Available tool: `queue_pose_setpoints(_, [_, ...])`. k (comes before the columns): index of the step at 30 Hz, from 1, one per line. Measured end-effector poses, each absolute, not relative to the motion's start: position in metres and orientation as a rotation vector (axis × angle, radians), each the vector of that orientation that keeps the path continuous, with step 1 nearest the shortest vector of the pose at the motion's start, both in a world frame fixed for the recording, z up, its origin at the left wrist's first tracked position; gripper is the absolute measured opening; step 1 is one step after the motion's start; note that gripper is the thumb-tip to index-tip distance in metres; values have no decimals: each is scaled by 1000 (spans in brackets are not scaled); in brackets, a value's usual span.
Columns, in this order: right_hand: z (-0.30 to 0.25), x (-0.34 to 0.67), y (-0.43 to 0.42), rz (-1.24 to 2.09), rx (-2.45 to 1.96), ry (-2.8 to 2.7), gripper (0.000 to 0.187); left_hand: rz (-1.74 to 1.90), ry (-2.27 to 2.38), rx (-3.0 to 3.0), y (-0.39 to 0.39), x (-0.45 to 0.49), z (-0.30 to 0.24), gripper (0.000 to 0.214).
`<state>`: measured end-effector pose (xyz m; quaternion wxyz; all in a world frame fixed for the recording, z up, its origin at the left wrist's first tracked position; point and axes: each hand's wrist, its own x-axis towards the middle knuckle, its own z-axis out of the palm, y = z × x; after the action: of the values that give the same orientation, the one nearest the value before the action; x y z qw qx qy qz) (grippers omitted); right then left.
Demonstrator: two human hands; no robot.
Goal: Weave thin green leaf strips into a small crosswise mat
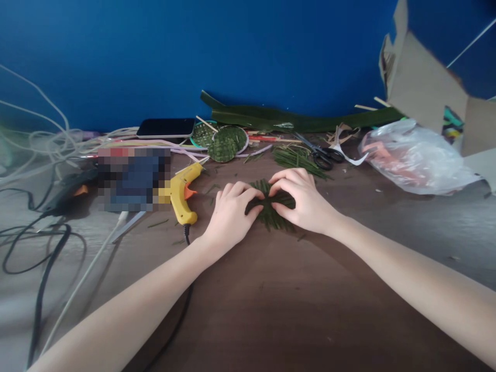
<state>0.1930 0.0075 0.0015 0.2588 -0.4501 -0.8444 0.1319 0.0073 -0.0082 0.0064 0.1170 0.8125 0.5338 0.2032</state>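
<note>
A small mat of woven green leaf strips [270, 213] lies on the brown table [271, 299], loose strip ends sticking out at its near side. My left hand [231, 213] pinches its left edge with curled fingers. My right hand [300, 199] covers its right half, fingers bent and pressing on the strips. Both hands rest on the tabletop, fingertips almost meeting over the weave.
A yellow glue gun [183, 194] lies left of my left hand, its cord running toward me. Behind are finished round woven discs [227, 142], a pile of cut leaf strips [296, 159], black scissors [323, 154], long green leaves [294, 120], a phone [166, 127], a plastic bag [414, 157], cardboard [422, 82] and cables [39, 155].
</note>
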Motion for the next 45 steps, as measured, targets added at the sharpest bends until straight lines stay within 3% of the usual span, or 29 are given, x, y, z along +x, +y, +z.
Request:
queue_pose_setpoints(37, [0,193,8,380,-1207,-2306,4,536,1570,2350,-6,8,8,18])
queue_pose_setpoints(45, [-3,193,9,342,-1289,-2248,16,569,1570,2342,-6,8,8,17])
